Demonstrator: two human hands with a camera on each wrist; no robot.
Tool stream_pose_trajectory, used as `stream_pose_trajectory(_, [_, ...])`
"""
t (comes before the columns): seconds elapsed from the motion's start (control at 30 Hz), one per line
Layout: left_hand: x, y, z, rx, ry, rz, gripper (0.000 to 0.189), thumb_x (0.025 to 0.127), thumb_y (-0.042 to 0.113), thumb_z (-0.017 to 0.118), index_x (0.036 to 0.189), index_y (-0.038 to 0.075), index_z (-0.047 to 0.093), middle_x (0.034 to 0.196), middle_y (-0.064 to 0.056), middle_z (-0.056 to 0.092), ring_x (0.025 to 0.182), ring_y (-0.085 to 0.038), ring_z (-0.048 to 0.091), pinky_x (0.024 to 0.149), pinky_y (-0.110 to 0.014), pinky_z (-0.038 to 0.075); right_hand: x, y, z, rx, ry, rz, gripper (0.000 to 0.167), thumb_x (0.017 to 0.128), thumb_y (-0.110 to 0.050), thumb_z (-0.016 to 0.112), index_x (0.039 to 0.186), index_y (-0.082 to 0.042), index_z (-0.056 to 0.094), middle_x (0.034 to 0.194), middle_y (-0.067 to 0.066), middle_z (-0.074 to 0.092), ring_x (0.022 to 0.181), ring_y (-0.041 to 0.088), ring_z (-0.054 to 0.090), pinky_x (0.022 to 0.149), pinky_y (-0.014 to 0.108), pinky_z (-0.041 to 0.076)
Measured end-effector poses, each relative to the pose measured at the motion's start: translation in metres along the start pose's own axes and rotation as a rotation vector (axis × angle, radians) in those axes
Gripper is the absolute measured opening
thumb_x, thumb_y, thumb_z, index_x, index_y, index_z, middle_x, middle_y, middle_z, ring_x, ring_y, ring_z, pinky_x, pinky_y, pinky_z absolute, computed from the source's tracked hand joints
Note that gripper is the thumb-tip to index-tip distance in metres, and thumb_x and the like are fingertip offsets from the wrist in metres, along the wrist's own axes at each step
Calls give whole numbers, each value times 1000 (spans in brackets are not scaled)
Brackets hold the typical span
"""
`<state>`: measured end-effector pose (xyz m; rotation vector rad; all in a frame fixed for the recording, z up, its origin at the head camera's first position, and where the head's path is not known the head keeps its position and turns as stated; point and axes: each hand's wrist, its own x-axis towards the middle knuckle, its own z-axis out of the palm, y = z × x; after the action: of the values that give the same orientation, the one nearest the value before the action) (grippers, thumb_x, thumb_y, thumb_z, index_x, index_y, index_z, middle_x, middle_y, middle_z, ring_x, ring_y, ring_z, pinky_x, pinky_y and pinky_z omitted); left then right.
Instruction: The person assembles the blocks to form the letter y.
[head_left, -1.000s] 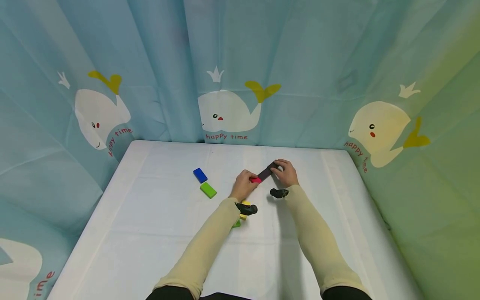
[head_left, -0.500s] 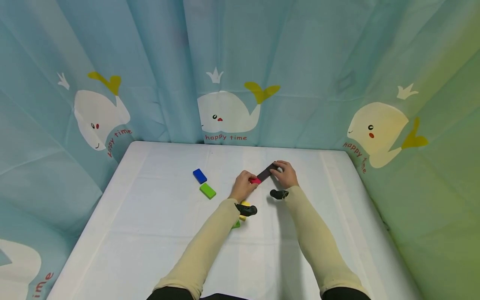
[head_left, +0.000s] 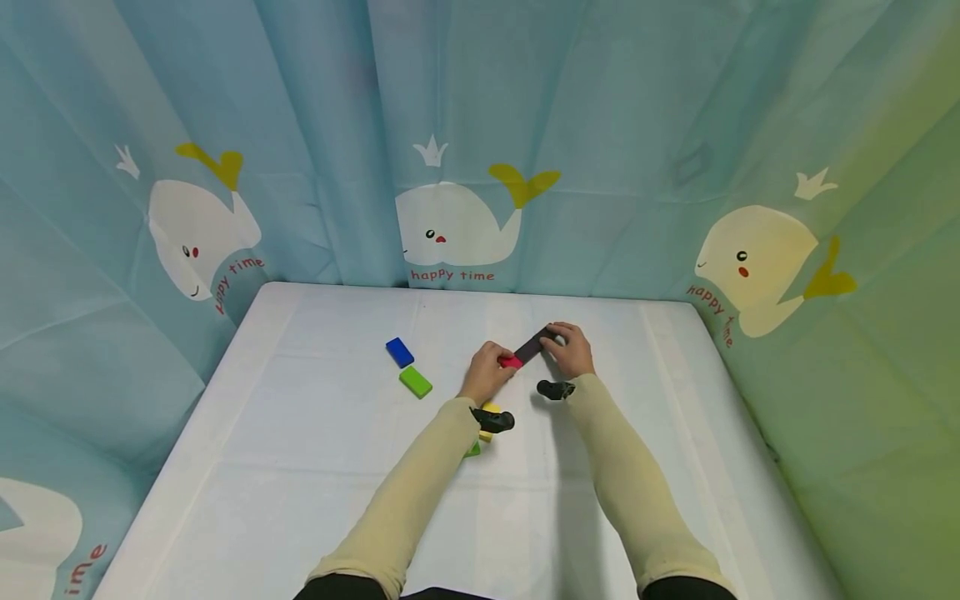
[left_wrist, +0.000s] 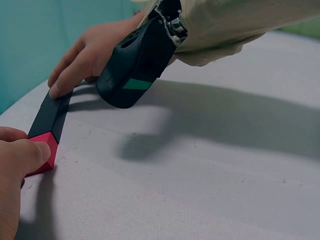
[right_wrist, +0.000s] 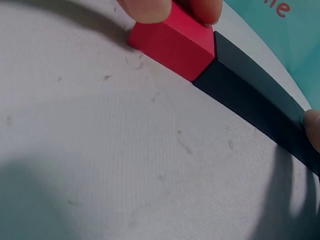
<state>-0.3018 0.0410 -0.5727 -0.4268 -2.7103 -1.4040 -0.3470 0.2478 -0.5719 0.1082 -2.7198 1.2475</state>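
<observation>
My left hand (head_left: 483,372) pinches a red block (head_left: 512,362) between thumb and fingers, on the white tabletop. End to end with it lies a long black piece (head_left: 531,347), slanting away to the right. My right hand (head_left: 572,350) grips the far end of this black piece and hides part of it. In the right wrist view, the red block (right_wrist: 175,42) meets the black piece (right_wrist: 250,82) with hardly a gap, and a faint seam crosses the black near the right fingertip. The left wrist view shows the red block (left_wrist: 47,150) under the left thumb.
A blue block (head_left: 400,352) and a green block (head_left: 416,382) lie left of the hands. Under the left wrist, a yellow block (head_left: 487,435) and another green block (head_left: 473,450) are partly hidden. A whale-print curtain (head_left: 315,167) surrounds the table (head_left: 300,467).
My right hand and forearm have shifted very slightly left. Both hands keep hold of the red block and the black piece, and the other blocks lie as before.
</observation>
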Motion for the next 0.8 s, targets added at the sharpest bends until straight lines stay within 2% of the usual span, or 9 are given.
stream_pose_trajectory(0.4, [-1, 3, -2, 19, -13, -17, 23, 89, 13, 73, 110, 3, 71, 107, -7, 59, 94, -17, 57, 84, -27, 49, -1, -4, 0, -2, 6, 29, 49, 93, -18, 68, 134, 5, 55, 139, 25, 46, 131, 39, 42, 111, 47, 32])
stream_pose_trajectory(0.8, [-1, 4, -2, 15, -22, -40, 23, 89, 12, 73, 110, 3, 70, 107, -7, 59, 93, -18, 57, 83, -27, 49, -1, -4, 1, -4, 11, 15, 48, 93, -19, 67, 133, 6, 55, 139, 25, 46, 131, 39, 42, 111, 48, 31])
